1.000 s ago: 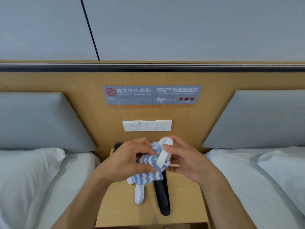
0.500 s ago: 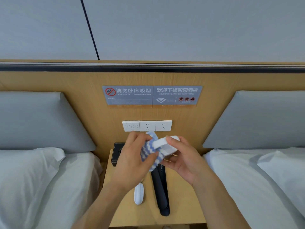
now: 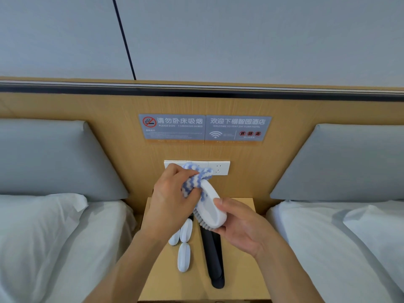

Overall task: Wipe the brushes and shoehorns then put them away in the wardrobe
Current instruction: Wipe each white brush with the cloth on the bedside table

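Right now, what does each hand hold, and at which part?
The right hand holds the white brush by its near end. The left hand grips the striped cloth, bunched against the brush's far end.

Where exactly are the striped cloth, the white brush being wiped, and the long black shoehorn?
striped cloth [image 3: 192, 182], head view, on the bunched blue-and-white fabric.
white brush [image 3: 213, 204], head view, on its smooth white back.
black shoehorn [image 3: 213, 254], head view, on the middle of its blade, lying on the nightstand.

left hand [image 3: 169, 201]: bare | right hand [image 3: 241, 226]: bare | forearms: sleeveless (no jewellery visible)
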Available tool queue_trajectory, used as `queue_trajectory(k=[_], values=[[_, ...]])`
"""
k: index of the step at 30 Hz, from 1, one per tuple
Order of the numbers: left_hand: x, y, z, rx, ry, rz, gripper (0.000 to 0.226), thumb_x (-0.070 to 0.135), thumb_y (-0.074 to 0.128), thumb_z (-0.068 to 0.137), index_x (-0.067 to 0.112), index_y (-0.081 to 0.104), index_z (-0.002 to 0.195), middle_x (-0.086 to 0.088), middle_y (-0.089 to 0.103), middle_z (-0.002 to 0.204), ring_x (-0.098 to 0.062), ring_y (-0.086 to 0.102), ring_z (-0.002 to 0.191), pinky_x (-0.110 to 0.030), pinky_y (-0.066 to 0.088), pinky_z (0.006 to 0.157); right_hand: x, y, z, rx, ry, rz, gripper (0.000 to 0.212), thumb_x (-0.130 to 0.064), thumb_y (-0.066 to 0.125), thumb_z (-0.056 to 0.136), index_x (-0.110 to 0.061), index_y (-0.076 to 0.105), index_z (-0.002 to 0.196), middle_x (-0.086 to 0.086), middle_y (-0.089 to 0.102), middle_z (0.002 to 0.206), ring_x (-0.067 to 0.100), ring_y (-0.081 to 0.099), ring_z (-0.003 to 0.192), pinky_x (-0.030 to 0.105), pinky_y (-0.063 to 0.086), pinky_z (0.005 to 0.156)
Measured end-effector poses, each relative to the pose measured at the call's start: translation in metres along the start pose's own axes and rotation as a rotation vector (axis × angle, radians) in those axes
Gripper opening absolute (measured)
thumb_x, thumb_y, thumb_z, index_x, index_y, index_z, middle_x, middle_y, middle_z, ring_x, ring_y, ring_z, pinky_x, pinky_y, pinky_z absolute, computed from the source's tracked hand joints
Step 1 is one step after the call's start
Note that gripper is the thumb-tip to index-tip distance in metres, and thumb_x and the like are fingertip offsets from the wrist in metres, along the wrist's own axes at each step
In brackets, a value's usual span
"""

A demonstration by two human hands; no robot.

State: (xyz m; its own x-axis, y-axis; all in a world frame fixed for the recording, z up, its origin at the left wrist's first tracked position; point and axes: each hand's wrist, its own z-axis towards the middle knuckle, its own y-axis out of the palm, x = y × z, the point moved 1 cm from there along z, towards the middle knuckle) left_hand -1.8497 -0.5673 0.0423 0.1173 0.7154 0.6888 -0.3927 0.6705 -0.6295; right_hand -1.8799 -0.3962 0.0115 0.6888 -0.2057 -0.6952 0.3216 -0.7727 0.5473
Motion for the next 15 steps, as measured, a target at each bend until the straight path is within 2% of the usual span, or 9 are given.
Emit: queue_trajectory(k=[3, 6, 8, 11, 12, 15], values=[[0.008, 0.012, -0.010, 0.031, 0.023, 0.111, 0.016, 0.015, 0.066, 0.088, 0.009, 0.069, 0.102, 0.002, 0.050, 0.091, -0.009, 0.049, 0.065, -0.014, 0.041, 0.058, -0.003, -0.002, -0.002, -0.075, -0.036, -0.045, 0.058, -0.024, 0.073, 0.082, -0.006, 0.059, 0.135, 0.018, 0.063, 0.134, 0.027, 0.063, 0.118, 0.040, 0.048, 0.102], [0.014, 0.019, -0.018, 0.022, 0.070, 0.210, 0.023, 0.013, 0.066, 0.091, 0.003, 0.066, 0.111, -0.005, 0.051, 0.090, -0.011, 0.045, 0.064, -0.025, 0.047, 0.052, -0.004, -0.006, -0.002, -0.076, -0.051, -0.070, 0.054, -0.026, 0.074, 0.082, -0.009, 0.063, 0.132, 0.016, 0.066, 0.132, 0.027, 0.065, 0.119, 0.037, 0.054, 0.096], [0.017, 0.019, -0.020, 0.021, 0.121, 0.226, 0.022, 0.008, 0.065, 0.090, 0.001, 0.066, 0.112, -0.009, 0.054, 0.091, -0.016, 0.052, 0.066, -0.027, 0.051, 0.053, -0.003, -0.005, -0.001, -0.050, -0.061, -0.080, 0.054, -0.029, 0.078, 0.079, -0.010, 0.067, 0.128, 0.017, 0.067, 0.129, 0.027, 0.066, 0.116, 0.038, 0.055, 0.093], [0.022, 0.020, -0.023, -0.094, 0.225, 0.348, 0.019, 0.004, 0.072, 0.083, 0.004, 0.071, 0.103, -0.008, 0.061, 0.092, -0.021, 0.058, 0.076, -0.027, 0.052, 0.061, -0.003, -0.006, 0.002, -0.008, -0.085, -0.048, 0.057, -0.032, 0.085, 0.071, -0.010, 0.071, 0.121, 0.016, 0.071, 0.121, 0.025, 0.070, 0.107, 0.036, 0.058, 0.087], [0.022, 0.020, -0.025, -0.117, 0.275, 0.344, 0.020, 0.002, 0.072, 0.082, 0.003, 0.071, 0.102, -0.008, 0.061, 0.092, -0.020, 0.058, 0.074, -0.025, 0.051, 0.060, -0.005, -0.006, 0.002, -0.003, -0.097, -0.039, 0.059, -0.033, 0.088, 0.068, -0.011, 0.071, 0.121, 0.015, 0.071, 0.121, 0.024, 0.071, 0.106, 0.035, 0.058, 0.085], [0.021, 0.013, -0.022, -0.195, 0.177, 0.114, 0.027, 0.013, 0.054, 0.097, 0.014, 0.065, 0.122, -0.005, 0.048, 0.106, -0.015, 0.053, 0.074, -0.026, 0.049, 0.059, -0.012, -0.011, 0.001, 0.000, -0.124, -0.060, 0.079, -0.038, 0.095, 0.061, -0.016, 0.065, 0.131, 0.015, 0.068, 0.128, 0.026, 0.069, 0.110, 0.037, 0.057, 0.086]])
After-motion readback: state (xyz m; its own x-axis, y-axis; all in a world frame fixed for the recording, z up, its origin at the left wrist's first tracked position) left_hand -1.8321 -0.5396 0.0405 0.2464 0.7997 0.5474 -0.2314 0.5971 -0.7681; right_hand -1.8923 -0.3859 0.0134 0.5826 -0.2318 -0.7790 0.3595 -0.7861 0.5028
